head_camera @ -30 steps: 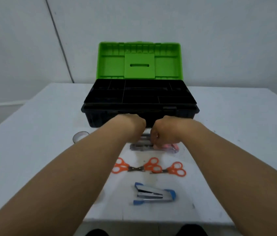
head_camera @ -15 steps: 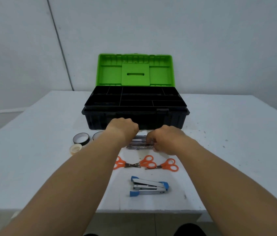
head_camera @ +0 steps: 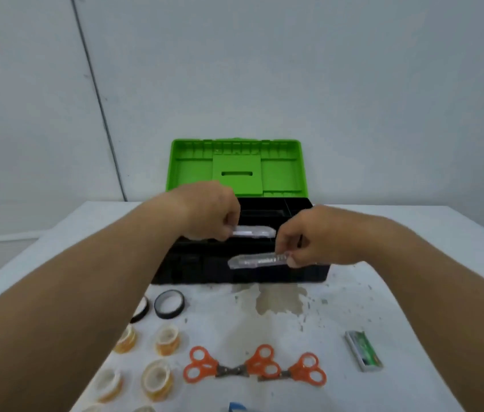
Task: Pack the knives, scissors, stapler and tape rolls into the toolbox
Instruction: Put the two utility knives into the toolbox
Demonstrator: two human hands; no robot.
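A black toolbox with its green lid raised stands at the middle of the table. Over its tray, my left hand grips one clear utility knife, and my right hand grips a second clear knife by its right end, lower and nearer the box's front. On the table in front lie three orange scissors, two black tape rolls and several clear yellowish tape rolls. A blue corner of the stapler shows at the bottom edge.
A small green and white box lies on the white table at the right. A brown stain marks the surface just before the toolbox. A grey wall rises behind the table.
Both hands have lifted from the table in front of the toolbox, each with a knife, up over the open tray. The view has tilted, so more tape rolls show.
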